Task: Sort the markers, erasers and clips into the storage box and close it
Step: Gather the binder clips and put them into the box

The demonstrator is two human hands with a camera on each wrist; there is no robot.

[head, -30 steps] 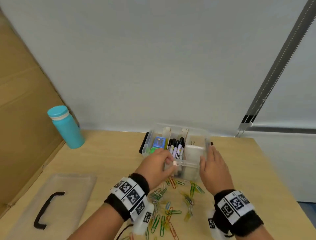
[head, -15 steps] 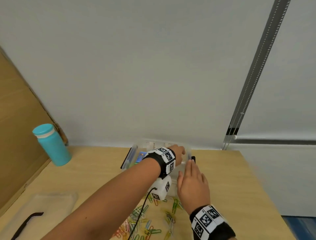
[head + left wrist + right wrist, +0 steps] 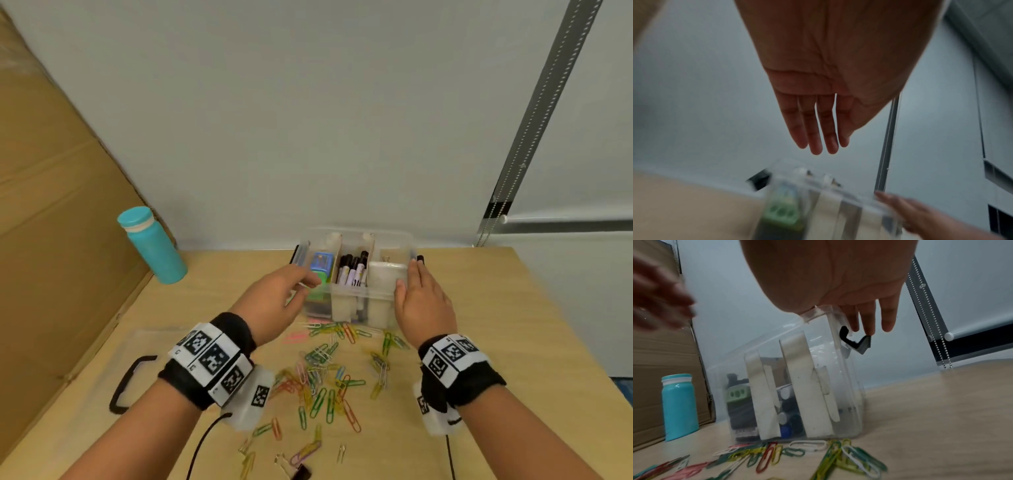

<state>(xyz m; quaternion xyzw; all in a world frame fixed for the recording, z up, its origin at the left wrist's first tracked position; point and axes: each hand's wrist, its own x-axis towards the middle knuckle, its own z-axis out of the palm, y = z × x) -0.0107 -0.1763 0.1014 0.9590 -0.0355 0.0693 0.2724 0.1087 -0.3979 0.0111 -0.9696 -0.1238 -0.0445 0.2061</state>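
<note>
Head view shows me the clear plastic storage box [image 3: 356,274] standing open at the table's [image 3: 496,325] far edge, markers [image 3: 351,272] in its middle compartment, coloured paper clips [image 3: 329,373] scattered in front; my right hand [image 3: 423,301] lies flat against its right wall, fingers straight and together, while my left hand [image 3: 274,301] hovers at its left side, fingers relaxed, holding nothing

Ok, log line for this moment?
box open, markers inside | clips loose on table | left hand open | right hand flat on box side
</note>
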